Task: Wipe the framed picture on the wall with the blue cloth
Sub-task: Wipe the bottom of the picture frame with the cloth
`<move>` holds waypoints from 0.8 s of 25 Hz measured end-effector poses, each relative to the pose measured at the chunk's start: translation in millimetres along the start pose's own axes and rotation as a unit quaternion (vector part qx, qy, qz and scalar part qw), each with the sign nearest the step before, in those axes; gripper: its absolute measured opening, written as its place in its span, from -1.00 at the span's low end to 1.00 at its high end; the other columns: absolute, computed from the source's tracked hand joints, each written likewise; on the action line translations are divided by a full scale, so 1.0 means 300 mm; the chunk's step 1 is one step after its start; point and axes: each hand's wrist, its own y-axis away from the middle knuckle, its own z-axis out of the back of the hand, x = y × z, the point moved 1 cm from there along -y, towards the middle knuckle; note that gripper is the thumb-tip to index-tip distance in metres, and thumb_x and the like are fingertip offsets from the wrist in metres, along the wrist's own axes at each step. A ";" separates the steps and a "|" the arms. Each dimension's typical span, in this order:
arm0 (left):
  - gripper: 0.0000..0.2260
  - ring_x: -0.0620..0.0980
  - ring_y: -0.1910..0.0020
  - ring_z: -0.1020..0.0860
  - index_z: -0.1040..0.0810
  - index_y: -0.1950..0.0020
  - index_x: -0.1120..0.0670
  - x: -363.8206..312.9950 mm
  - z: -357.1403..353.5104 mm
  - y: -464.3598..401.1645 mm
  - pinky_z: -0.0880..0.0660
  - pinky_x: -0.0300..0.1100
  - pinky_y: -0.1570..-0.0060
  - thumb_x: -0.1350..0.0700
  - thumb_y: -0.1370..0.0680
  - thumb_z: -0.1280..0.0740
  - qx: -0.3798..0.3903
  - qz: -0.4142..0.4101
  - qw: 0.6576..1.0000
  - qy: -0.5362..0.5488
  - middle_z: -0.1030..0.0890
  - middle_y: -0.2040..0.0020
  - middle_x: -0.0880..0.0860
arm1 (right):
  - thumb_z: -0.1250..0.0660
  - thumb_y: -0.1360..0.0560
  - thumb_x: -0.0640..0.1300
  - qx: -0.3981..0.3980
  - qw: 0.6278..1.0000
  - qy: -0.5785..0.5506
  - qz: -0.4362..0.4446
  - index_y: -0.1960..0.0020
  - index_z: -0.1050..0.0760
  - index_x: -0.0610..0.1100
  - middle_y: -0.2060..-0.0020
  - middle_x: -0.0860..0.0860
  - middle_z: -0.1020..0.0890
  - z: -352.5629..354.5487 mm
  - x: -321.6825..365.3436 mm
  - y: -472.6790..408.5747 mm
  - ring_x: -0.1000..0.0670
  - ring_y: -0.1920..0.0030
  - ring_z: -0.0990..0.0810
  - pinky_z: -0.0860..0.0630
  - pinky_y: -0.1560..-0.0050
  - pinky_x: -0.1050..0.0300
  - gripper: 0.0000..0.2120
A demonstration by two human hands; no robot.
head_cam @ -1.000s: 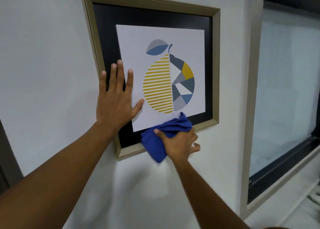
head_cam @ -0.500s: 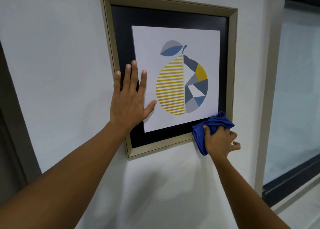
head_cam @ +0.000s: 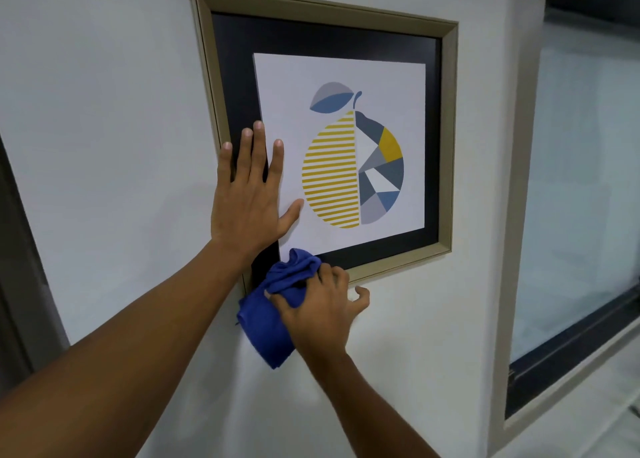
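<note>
Blue cloth [head_cam: 268,329] is bunched up in my right hand [head_cam: 320,313], fingers curled tight around the wad, and it's pressed against the lower left corner of the framed picture [head_cam: 332,135]. Part of the cloth covers that corner of the beige frame and a flap of it hangs down over the white wall [head_cam: 104,111] below. The little finger sticks out to the right, off the cloth, just under the bottom rail.

My left hand [head_cam: 247,194] is spread wide and flat, holding nothing. The palm sits over the frame's left side, fingers pointing up across the dark mat, and the thumb reaches out right onto the white print, nearly touching the yellow striped half of the fruit drawing.

Picture itself hangs on the wall at about head height, slightly skewed in my wide-angle view: beige moulding, black mat, white sheet with a fruit in yellow stripes on the left and grey, blue and yellow shards on the right, plus a leaf on top.

Off to the right there's a window [head_cam: 585,197] with a dark sill line, well apart from the frame.
</note>
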 end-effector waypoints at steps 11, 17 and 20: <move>-0.16 0.25 -0.61 0.08 0.08 -0.64 0.12 -0.004 0.016 0.002 0.15 0.18 -0.54 -0.40 -0.55 -0.01 0.018 0.005 1.000 -0.006 0.07 -0.63 0.25 | -0.21 -0.52 0.22 -0.053 0.987 0.120 -0.094 0.10 -0.53 -0.14 0.14 -0.11 -0.64 0.198 -0.637 -0.389 -0.19 -0.10 -0.49 -0.27 -0.17 -0.23 -0.59; -0.16 0.26 -0.61 0.08 0.08 -0.64 0.13 -0.005 0.020 0.000 0.17 0.17 -0.54 -0.39 -0.55 -0.02 0.023 0.003 1.000 0.005 0.07 -0.63 0.25 | -0.32 -0.49 0.12 -0.058 0.991 0.041 -0.118 0.23 -0.37 -0.11 0.17 -0.17 -0.61 0.174 -0.524 -0.325 -0.23 -0.02 -0.47 -0.29 -0.02 -0.12 -0.67; -0.16 0.26 -0.61 0.07 0.07 -0.63 0.14 -0.010 0.019 0.002 0.17 0.17 -0.54 -0.38 -0.55 -0.04 0.022 0.002 1.000 0.008 0.06 -0.63 0.27 | -0.32 -0.46 0.15 -0.039 0.995 0.042 -0.076 0.23 -0.47 -0.10 0.19 -0.12 -0.61 0.170 -0.383 -0.222 -0.19 -0.03 -0.47 -0.27 -0.01 -0.08 -0.69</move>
